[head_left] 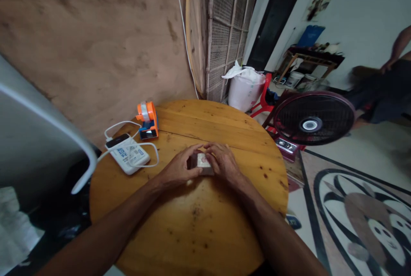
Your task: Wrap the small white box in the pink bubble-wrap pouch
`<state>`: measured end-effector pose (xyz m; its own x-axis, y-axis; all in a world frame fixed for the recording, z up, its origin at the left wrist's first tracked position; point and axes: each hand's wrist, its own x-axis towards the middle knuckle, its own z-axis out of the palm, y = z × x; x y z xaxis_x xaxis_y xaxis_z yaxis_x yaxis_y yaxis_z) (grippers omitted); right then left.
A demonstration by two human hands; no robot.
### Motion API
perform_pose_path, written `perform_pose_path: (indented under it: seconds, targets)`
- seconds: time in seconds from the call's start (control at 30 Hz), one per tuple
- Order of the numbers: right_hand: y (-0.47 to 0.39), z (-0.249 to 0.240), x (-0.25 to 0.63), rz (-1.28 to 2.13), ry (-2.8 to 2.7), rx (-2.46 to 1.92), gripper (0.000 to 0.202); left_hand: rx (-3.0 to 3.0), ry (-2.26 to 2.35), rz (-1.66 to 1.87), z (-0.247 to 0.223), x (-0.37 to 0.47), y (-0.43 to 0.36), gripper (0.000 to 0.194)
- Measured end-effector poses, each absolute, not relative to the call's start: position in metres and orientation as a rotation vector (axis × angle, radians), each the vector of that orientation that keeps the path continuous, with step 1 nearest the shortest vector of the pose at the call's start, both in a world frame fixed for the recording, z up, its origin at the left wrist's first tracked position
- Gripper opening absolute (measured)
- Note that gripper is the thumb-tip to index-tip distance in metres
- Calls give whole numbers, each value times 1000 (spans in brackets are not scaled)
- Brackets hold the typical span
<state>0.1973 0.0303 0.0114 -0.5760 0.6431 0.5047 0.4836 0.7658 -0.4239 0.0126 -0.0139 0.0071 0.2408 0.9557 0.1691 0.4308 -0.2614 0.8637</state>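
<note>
A small block with a pale top and a reddish mark, which looks like a deck of playing cards, rests on the round wooden table. My left hand grips it from the left, thumb along the near edge and fingers curving round the far side. On the right, my right hand bends its fingers over the top and right edge of the deck. The fingertips of both hands come close together at the far side. Parts of the deck's sides are hidden behind the fingers.
On the table's left lie a white power bank with looped cables and an orange tape dispenser. A dark red fan stands beyond the right edge, near a white sack. Another person is at far right.
</note>
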Motion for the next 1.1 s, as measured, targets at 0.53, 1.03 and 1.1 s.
perform_pose_path:
  seconds: [0.53,1.03,1.1]
  targets:
    - [27,26,205,300,-2434,-838,9,1784,1303,905,2,11,-10,62]
    - [22,20,207,175,-2220,-875,16,1877,1306,877,-5,10,-7,49]
    - [22,21,207,176,-2162,-924,17,1918,1327,873,-6,9,-7,49]
